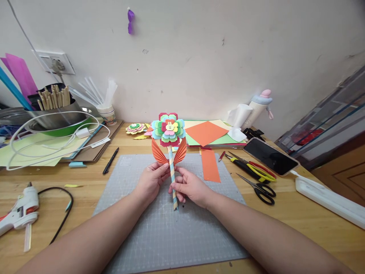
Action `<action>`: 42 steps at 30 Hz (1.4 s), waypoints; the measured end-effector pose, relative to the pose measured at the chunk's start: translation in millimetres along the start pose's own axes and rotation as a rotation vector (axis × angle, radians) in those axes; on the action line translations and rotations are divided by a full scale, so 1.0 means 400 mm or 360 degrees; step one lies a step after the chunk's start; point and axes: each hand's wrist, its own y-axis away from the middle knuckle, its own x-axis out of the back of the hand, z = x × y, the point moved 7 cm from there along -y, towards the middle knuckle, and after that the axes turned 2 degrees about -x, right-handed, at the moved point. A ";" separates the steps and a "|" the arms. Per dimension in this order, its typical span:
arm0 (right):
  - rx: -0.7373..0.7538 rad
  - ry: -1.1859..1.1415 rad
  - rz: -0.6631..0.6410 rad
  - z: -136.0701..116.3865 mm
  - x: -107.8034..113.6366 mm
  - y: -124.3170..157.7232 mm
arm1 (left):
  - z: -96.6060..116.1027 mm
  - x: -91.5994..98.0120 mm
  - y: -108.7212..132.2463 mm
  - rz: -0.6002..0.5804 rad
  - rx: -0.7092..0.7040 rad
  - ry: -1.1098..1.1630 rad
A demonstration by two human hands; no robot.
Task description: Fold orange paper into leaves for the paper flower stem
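Upright over the grey cutting mat [137, 236] is a paper flower [168, 129] with layered multicoloured petals and a small smiling face in its centre. Its stem [172, 171] is striped blue and tan, and two pleated orange paper leaves [180, 151] spread from either side of it. My left hand [152, 179] pinches the stem near the base of the left leaf. Lower down, my right hand [189, 186] has its fingers closed around the same stem. The fingertips behind the stem are partly hidden.
An orange paper strip [211, 165] lies on the mat's far edge. Scissors [261, 190], pliers [251, 167] and a phone [270, 156] lie at right. A glue gun [25, 207] and a black pen [110, 161] are at left. Coloured paper sheets [207, 133] lie by the wall.
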 end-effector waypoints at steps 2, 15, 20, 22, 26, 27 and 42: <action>0.0000 -0.0006 -0.0002 0.002 0.000 0.000 | -0.002 0.001 0.001 0.0009 0.0009 -0.0001; 0.0209 0.0134 0.0427 -0.054 0.068 0.014 | 0.018 0.072 -0.014 0.0464 -0.0157 0.0002; -0.0020 0.0537 0.0453 -0.042 0.104 0.015 | 0.026 0.085 -0.006 0.0499 -0.0113 -0.0092; -0.0114 0.0737 0.0375 -0.030 0.103 0.014 | 0.030 0.087 0.002 0.0504 -0.0087 -0.0158; -0.0163 0.1233 0.0366 -0.034 0.114 0.018 | 0.026 0.072 0.025 0.0463 0.0011 -0.0288; -0.0142 0.1364 0.0391 -0.042 0.118 0.020 | 0.022 0.064 0.031 0.0441 0.0044 -0.0315; 0.0959 0.2066 0.0522 -0.150 -0.012 0.083 | 0.005 -0.017 0.079 0.0306 0.0223 -0.0466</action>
